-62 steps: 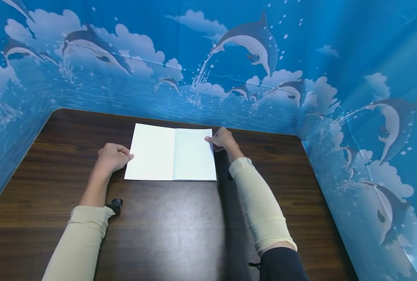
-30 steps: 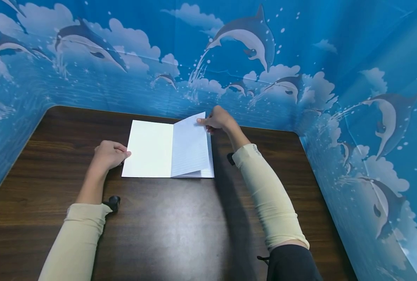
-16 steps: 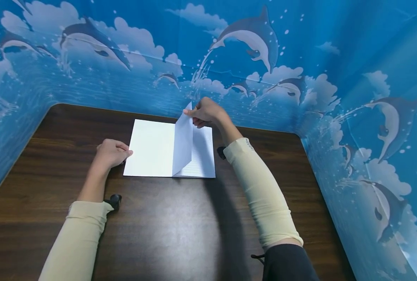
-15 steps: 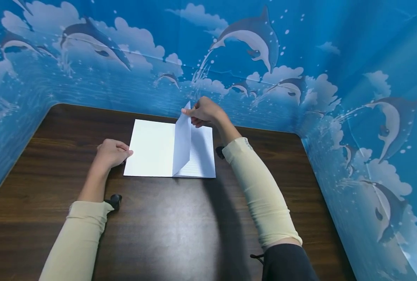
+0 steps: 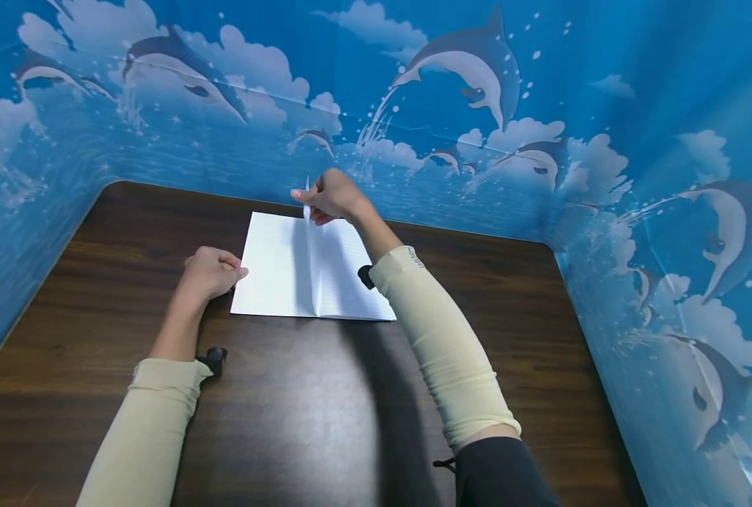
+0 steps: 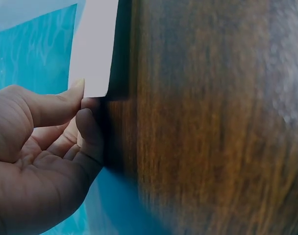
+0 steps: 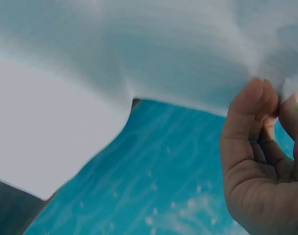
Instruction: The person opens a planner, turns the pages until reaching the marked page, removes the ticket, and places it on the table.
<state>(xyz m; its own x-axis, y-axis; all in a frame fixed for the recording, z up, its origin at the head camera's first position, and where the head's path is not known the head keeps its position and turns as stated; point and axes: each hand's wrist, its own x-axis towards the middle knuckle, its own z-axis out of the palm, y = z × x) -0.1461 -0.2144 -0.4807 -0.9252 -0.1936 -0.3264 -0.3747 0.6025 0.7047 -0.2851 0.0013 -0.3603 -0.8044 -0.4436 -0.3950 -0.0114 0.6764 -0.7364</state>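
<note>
An open notebook (image 5: pixel 274 267) lies on the dark wooden table, its left side blank white and its right side lined. One leaf (image 5: pixel 312 260) stands nearly upright at the fold. My right hand (image 5: pixel 333 197) pinches that leaf near its far top corner between thumb and fingers; the right wrist view shows the pinched paper beside my right hand (image 7: pixel 261 161). At the notebook's left edge, my left hand (image 5: pixel 210 273) pinches the border. In the left wrist view my left hand (image 6: pixel 51 142) has its thumb on top of the white edge (image 6: pixel 95 54) and fingers beneath.
The brown wood-grain table (image 5: pixel 274 422) extends toward me and to both sides. A blue curtain (image 5: pixel 255 141) printed with dolphins hangs behind the table and along its sides. A dark shadow of the right arm falls across the tabletop.
My right hand has lifted the right-hand leaf and carried it leftward, from lying flat to nearly upright over the fold. My left hand keeps its hold on the left edge.
</note>
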